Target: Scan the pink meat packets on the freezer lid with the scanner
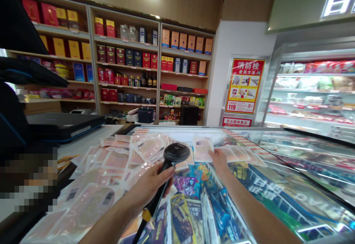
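Two bare hands work above a glass-topped freezer (183, 134). The left hand (151, 184) has its fingers clamped around the handle of a black scanner (176, 150), which leans with its head up and forward; its cord runs toward the lower edge of the view. The right hand (221, 161) has its fingers closed on the lower right corner of a clear flat packet (203, 147), which lies over the glass to the right of the scanner's head, apart from it. Just right of that hand, more packets overlap in a row (241, 154). A large pile of similar packets (119, 159) spreads over the left side, beside the left forearm. Beneath the glass lie colorful frozen packs (181, 214). At the left, a black machine (63, 123) stands on a white desk (112, 131). Beyond are shelves (159, 57) of boxes and a red poster (245, 84)
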Tool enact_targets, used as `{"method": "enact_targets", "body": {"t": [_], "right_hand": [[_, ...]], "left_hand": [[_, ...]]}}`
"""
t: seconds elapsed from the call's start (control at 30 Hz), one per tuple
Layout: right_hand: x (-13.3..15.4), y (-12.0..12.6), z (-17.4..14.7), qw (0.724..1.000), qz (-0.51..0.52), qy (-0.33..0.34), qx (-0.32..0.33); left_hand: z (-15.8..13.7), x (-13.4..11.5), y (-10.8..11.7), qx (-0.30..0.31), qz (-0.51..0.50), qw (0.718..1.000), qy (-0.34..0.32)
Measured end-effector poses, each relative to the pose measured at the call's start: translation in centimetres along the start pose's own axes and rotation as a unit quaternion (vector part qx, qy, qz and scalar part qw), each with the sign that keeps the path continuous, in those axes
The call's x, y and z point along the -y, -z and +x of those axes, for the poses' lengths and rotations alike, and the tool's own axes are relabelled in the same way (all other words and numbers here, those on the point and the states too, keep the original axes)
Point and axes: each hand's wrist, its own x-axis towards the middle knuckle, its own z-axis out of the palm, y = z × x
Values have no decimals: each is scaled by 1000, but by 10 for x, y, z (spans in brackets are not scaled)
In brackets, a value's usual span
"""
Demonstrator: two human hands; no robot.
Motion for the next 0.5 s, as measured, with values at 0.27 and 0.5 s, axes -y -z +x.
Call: {"method": "enact_targets", "body": {"t": [0.27, 0.5], "right_hand": [[8, 3, -3, 999, -43, -6, 0], [13, 10, -1, 987, -156, 16, -22]], "left_hand": [[0, -1, 0, 32, 25, 999, -1], [2, -2, 4, -16, 6, 1000, 7]]}}
